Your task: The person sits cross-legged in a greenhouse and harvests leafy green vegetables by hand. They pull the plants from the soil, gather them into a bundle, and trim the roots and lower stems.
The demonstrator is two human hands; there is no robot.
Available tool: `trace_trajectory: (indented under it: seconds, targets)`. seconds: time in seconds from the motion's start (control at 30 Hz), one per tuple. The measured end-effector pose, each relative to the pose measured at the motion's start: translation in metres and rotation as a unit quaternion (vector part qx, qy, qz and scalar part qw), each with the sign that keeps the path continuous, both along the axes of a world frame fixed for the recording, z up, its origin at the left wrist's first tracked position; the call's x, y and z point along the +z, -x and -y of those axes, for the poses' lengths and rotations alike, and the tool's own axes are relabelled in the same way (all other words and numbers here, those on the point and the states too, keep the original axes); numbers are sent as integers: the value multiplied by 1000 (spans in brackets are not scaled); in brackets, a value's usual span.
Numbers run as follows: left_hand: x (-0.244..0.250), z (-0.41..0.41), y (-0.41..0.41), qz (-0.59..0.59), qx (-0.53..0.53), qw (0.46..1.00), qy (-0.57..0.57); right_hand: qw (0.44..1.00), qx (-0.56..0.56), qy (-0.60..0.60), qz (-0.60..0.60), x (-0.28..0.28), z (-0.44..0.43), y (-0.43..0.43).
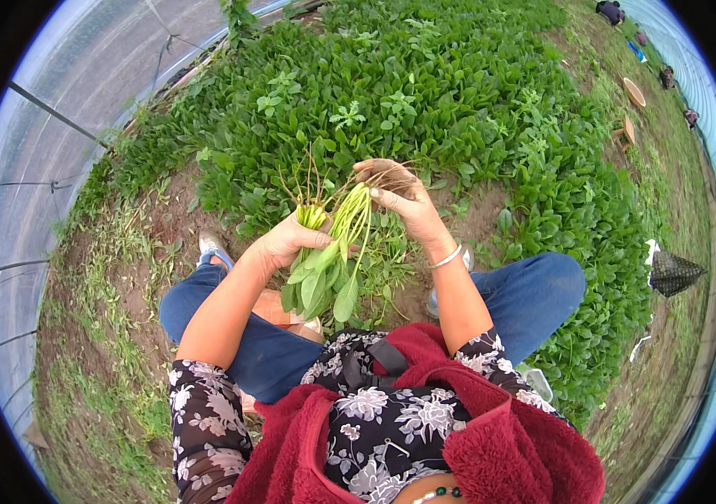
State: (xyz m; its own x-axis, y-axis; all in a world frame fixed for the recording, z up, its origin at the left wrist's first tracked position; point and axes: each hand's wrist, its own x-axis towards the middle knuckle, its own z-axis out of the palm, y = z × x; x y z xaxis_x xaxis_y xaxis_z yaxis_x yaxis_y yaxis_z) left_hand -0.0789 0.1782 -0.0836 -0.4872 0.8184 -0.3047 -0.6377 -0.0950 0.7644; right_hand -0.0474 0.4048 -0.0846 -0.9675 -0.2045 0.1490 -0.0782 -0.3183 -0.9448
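My left hand (292, 240) is closed around a bunch of leafy greens (314, 286), which looks like spinach, its leaves hanging down towards me and its thin roots sticking up above the thumb. Beside it, my right hand (399, 195) grips more of the plants (355, 211) by their root ends between thumb and fingers. Their pale stems slope down over the left hand's fingertips, and their leaves overlap the bunch. Soil darkens the right fingers. Beyond both hands grows a dense bed of the same kind of leafy plants (396, 107).
Bare soil with plucked leaves (389, 271) lies between my knees. The plastic greenhouse wall (99, 69) curves along the left. At the right are a wooden stool (628, 132), a round shallow basket (635, 92) and a dark patterned umbrella-like item (674, 273). People crouch at the far right.
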Motion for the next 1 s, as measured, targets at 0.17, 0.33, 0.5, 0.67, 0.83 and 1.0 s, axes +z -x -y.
trace_trajectory:
  seconds: [0.17, 0.33, 0.5, 0.67, 0.83, 1.0]
  targets:
    - [-25, 12, 6, -66, 29, 996, 54, 970, -4, -192, -147, 16, -4, 7]
    - [-28, 13, 12, -121, -9, 986, 113, 978, -60, -195, -52, 9, 2, 5]
    - [-1, 6, 3, -246, 48, 956, 153, 970, -236, 60, -14, 1, -5, 4]
    - [-10, 2, 6, -548, 139, 801, 197, 650, -45, -757, 39, -26, -52, -14]
    - [-8, -11, 0, -717, 51, 630, 293, 988, -6, -10, 157, -8, -8, -5]
    - [-6, -10, -5, -594, 73, 775, 202, 987, -146, 9, 72, -6, 11, -3]
